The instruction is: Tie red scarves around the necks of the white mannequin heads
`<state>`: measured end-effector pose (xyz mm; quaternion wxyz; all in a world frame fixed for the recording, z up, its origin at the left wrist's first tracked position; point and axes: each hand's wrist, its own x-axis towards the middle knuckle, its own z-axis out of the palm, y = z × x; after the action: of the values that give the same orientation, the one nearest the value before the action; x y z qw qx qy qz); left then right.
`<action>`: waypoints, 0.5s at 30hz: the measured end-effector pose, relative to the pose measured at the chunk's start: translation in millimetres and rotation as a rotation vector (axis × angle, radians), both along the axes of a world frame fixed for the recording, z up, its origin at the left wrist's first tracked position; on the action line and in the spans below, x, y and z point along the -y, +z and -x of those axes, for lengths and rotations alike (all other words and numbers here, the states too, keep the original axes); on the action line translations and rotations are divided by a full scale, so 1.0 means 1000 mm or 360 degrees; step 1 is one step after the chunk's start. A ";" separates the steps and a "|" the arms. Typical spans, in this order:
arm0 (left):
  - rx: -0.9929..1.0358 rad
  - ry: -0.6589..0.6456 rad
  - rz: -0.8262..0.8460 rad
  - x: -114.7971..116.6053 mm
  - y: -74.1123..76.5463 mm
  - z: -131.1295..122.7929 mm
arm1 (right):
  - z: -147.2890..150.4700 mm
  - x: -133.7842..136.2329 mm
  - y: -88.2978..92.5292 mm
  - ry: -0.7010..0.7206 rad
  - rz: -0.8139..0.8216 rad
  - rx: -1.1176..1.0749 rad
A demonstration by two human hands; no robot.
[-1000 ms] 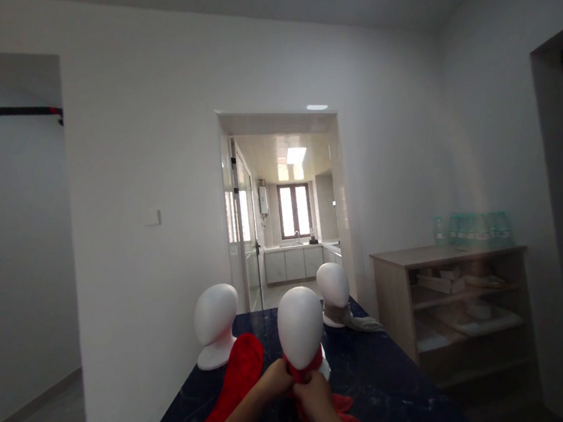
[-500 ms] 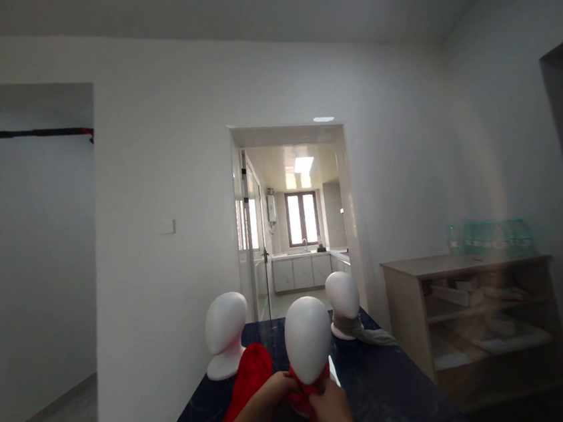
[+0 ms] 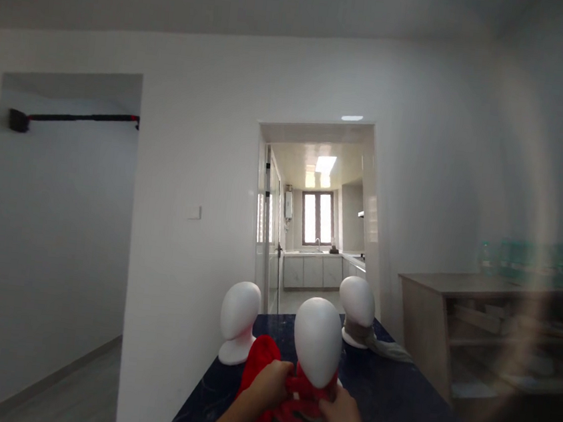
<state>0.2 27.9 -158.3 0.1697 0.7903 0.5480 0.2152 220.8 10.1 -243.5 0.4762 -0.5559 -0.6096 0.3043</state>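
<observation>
A white mannequin head (image 3: 317, 339) stands upright on the table close to me, with a red scarf (image 3: 262, 358) around its neck. My left hand (image 3: 273, 381) is closed on the scarf at the left side of the neck. At the right side, my right hand (image 3: 340, 406) pinches another part of the scarf. Between the hands, red folds cross below the chin. One long part of the scarf spreads on the table left of the head and trails beneath my left forearm. The fingertips are partly hidden in the cloth.
Another white mannequin head (image 3: 239, 314) stands bare at the left edge of the dark blue table (image 3: 393, 390). Behind on the right is a third head (image 3: 356, 301) with a grey scarf (image 3: 385, 347). A wooden shelf unit (image 3: 423, 303) holds bottles (image 3: 540, 262) in green-tinted packaging.
My hands have moved apart, and the red folds between them now show more openly below the chin. The camera has turned left and levelled somewhat.
</observation>
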 end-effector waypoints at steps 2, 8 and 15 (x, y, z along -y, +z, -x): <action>-0.0150 0.0023 -0.0120 0.017 0.001 0.004 | -0.003 -0.002 -0.003 0.0022 -0.0025 0.0012; -0.0060 -0.0044 -0.0052 0.080 -0.008 0.008 | -0.009 -0.011 -0.013 0.0045 0.0023 -0.0051; 0.0536 -0.0184 0.0427 0.112 -0.049 -0.032 | -0.002 -0.006 -0.022 0.0076 0.0493 -0.0641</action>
<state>31.8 -83.7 -207.1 0.3745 0.7436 0.4896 0.2592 223.0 15.8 -265.1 0.4898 -0.5358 -0.4615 0.5099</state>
